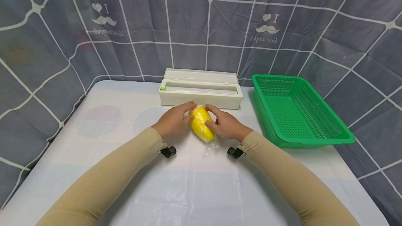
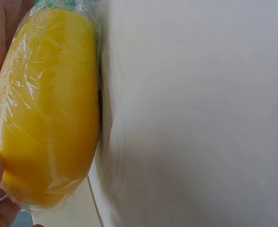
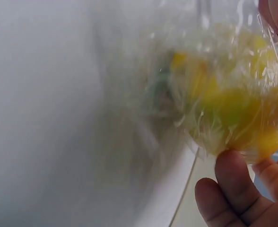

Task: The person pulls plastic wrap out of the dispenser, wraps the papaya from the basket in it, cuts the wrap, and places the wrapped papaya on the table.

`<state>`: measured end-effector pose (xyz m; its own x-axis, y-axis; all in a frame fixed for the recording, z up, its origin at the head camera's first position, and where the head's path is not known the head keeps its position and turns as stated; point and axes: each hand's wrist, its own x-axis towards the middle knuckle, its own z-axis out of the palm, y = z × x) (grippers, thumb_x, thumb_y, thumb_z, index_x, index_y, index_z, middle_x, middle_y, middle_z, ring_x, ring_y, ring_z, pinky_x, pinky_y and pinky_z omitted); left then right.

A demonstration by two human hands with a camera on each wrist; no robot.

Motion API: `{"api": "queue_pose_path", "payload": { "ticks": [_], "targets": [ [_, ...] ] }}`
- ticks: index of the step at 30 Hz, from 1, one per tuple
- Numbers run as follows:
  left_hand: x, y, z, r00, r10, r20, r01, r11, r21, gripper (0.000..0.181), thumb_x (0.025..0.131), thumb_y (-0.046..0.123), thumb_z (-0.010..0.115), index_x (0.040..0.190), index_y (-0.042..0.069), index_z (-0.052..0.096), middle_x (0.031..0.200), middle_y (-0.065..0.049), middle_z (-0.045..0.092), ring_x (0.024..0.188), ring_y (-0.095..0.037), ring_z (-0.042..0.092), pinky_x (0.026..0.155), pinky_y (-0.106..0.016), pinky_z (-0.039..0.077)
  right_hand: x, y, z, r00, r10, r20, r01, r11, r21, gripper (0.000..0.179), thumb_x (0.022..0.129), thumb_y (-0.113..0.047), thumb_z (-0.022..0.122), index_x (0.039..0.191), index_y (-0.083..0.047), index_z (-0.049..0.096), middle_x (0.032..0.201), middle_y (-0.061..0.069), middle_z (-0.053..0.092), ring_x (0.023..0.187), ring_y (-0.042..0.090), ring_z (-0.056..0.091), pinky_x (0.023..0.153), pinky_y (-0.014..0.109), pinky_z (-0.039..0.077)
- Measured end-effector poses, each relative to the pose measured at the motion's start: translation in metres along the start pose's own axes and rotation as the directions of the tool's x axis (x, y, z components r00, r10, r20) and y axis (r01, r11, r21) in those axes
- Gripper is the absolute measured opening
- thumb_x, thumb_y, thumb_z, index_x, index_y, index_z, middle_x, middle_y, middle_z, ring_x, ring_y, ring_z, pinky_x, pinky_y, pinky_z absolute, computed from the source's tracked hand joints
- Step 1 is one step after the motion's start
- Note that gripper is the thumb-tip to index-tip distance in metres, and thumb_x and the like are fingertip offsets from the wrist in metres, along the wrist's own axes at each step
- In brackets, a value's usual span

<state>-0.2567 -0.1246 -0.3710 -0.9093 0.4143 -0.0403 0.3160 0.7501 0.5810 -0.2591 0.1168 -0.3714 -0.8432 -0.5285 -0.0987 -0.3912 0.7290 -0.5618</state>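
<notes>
A yellow, oblong, fruit-like thing [image 1: 201, 124] lies wrapped in clear plastic film just in front of a white box. In the left wrist view, the yellow thing [image 2: 54, 109] has creased film over it and a bit of green at its top end. My left hand [image 1: 174, 120] holds it from the left, thumb and fingertips against the far end. From the right, my right hand [image 1: 226, 123] grips it with the thumb on its near side. Loose film [image 1: 211, 146] trails from the near end. The right wrist view shows bunched film [image 3: 177, 94], partly blurred.
Behind the hands stands the white film dispenser box [image 1: 201, 99], its lid [image 1: 201, 76] raised and a green slider [image 1: 162, 89] at its left. A green plastic basket [image 1: 314, 141] stands at the right on the white-covered table [image 1: 188, 191]. A grey checked curtain [image 1: 188, 20] surrounds the table.
</notes>
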Motion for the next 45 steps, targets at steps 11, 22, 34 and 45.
{"api": "queue_pose_path", "payload": {
  "ticks": [11, 22, 34, 45],
  "targets": [
    [0.008, 0.002, -0.001, 0.997, 0.032, 0.072, -0.033, 0.999, 0.013, 0.059, 0.11, 0.034, 0.054, 0.165, 0.026, 0.036, 0.173, 0.0, 0.032, 0.158, -0.029, 0.036, 0.129, -0.051, 0.03, 0.005, 0.007, -0.005, 0.995, -0.084, -0.045, 0.084, 0.996, 0.006, 0.072, 0.109, -0.029, 0.058, 0.169, -0.011, 0.021, 0.176, 0.008, 0.022, 0.157, 0.039, 0.035, 0.127, 0.056, 0.031],
    [0.003, 0.007, 0.002, 0.998, 0.057, 0.019, -0.059, 0.984, 0.166, 0.062, 0.105, 0.034, 0.065, 0.162, 0.02, 0.044, 0.17, -0.007, 0.038, 0.154, -0.033, 0.043, 0.125, -0.052, 0.037, 0.009, 0.005, 0.0, 0.997, 0.033, -0.063, -0.032, 0.999, 0.006, 0.06, 0.112, -0.034, 0.049, 0.165, -0.01, 0.033, 0.169, 0.01, 0.04, 0.155, 0.032, 0.04, 0.127, 0.051, 0.033],
    [-0.026, 0.015, 0.007, 0.964, 0.231, 0.131, -0.257, 0.938, 0.234, 0.063, 0.09, 0.028, 0.086, 0.146, 0.021, 0.059, 0.115, 0.001, 0.069, 0.095, -0.014, 0.067, 0.085, -0.033, 0.058, 0.009, 0.006, 0.001, 0.974, 0.175, -0.147, -0.176, 0.984, 0.004, 0.06, 0.112, -0.042, 0.045, 0.16, -0.006, 0.043, 0.161, 0.018, 0.049, 0.147, 0.038, 0.049, 0.122, 0.056, 0.04],
    [-0.036, 0.015, 0.011, 0.905, 0.426, 0.002, -0.413, 0.877, 0.244, 0.008, 0.095, 0.018, 0.079, 0.103, 0.018, 0.077, 0.096, 0.008, 0.073, 0.078, -0.006, 0.06, 0.077, -0.026, 0.055, 0.009, 0.0, 0.005, 0.948, 0.229, -0.22, -0.234, 0.972, 0.003, 0.061, 0.108, -0.046, 0.052, 0.149, -0.001, 0.053, 0.153, 0.02, 0.055, 0.143, 0.037, 0.052, 0.121, 0.053, 0.042]
  ]
}}
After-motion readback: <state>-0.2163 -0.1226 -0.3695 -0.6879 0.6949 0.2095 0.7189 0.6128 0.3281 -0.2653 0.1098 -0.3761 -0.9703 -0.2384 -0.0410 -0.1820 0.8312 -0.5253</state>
